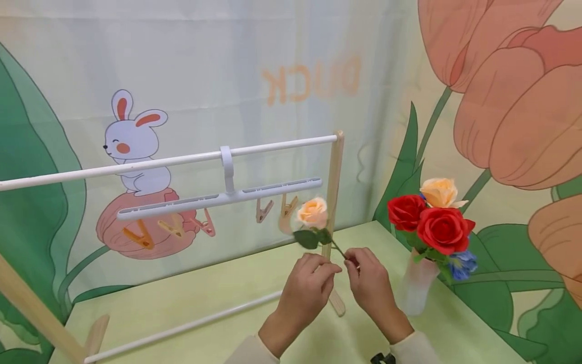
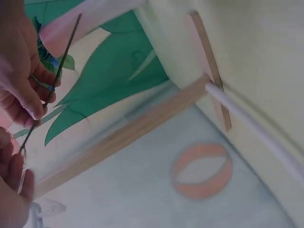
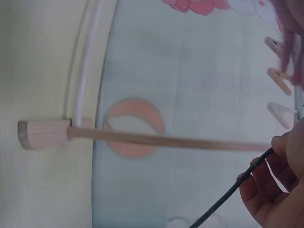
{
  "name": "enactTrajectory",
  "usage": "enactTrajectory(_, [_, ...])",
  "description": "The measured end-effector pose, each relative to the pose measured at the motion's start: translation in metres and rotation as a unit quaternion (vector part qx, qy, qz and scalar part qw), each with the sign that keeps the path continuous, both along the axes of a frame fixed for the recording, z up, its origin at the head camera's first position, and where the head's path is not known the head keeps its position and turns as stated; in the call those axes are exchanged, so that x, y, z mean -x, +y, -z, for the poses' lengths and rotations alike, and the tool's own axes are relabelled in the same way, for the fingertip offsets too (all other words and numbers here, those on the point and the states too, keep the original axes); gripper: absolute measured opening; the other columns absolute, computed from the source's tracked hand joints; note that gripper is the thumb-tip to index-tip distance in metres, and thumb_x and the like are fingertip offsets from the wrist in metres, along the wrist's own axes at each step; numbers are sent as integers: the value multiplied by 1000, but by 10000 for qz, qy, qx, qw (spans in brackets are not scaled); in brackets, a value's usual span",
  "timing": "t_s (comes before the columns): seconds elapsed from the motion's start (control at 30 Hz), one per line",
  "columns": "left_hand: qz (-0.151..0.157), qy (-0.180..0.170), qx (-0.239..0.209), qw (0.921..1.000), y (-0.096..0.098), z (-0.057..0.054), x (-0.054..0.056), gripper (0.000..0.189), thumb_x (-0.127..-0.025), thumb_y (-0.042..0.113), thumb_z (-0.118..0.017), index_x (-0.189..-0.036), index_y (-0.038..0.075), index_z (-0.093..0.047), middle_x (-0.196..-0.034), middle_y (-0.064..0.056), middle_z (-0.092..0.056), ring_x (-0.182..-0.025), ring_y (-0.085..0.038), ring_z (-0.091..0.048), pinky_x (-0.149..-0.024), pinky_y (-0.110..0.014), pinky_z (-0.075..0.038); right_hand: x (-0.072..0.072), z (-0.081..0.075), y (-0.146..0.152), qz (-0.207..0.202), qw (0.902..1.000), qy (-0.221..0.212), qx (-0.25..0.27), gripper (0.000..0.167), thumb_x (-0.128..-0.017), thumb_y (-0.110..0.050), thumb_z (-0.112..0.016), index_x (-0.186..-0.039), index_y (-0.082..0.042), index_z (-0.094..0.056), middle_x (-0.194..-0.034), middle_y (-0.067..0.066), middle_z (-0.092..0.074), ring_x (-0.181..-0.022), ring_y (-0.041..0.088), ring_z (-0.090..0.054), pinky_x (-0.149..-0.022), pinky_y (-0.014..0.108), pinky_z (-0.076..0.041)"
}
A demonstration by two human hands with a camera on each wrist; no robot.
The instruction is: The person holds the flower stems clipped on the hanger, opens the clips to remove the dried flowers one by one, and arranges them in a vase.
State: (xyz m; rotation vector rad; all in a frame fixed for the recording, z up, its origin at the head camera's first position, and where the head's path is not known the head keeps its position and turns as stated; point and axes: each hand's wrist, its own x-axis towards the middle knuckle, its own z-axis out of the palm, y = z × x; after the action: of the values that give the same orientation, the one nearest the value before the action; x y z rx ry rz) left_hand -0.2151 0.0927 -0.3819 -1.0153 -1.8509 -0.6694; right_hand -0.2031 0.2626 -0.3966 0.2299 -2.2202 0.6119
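A peach artificial rose [image 1: 312,212] with dark green leaves stands tilted in front of the rack's right post. My right hand [image 1: 370,280] pinches its thin stem between thumb and fingers; in the right wrist view the dark stem [image 3: 228,194] runs down past the fingers. My left hand [image 1: 306,285] is close beside the stem, its fingers loosely bent and holding nothing. The left wrist view shows the left hand [image 2: 14,190] below the right hand [image 2: 23,80], near the stem [image 2: 66,50]. The bloom is out of sight in both wrist views.
A grey hanger [image 1: 218,199] with several coloured clothespins hangs from the white rod [image 1: 182,160] of a wooden rack. To the right, a pale vase [image 1: 419,290] holds red roses [image 1: 444,230], a peach rose [image 1: 441,193] and a blue flower [image 1: 463,265]. Printed curtains surround the table [image 1: 195,298].
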Motion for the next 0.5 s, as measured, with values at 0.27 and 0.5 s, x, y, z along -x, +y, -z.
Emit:
enactTrajectory(0.27, [453,-2869,-212,9567,33,16,6,21,-88,8,-78,-109,9,-73,-100,-4,-71,-92,-15,-68,-81,-24,-57,-15,-22,48,348,9894,160,1403,15,-92,1,-69,-108,1,-67,-96,13,-70,-78,2,-61,-72,5,-47])
enactTrajectory(0.5, [737,-4179,20,9055,68,41,12,32,-91,16,-76,-119,7,-67,-111,-7,-70,-99,-18,-70,-85,-21,-55,-26,-41,81,646,9700,585,2268,13,-93,2,-66,-106,6,-67,-90,-14,-66,-76,-17,-52,-70,2,-41])
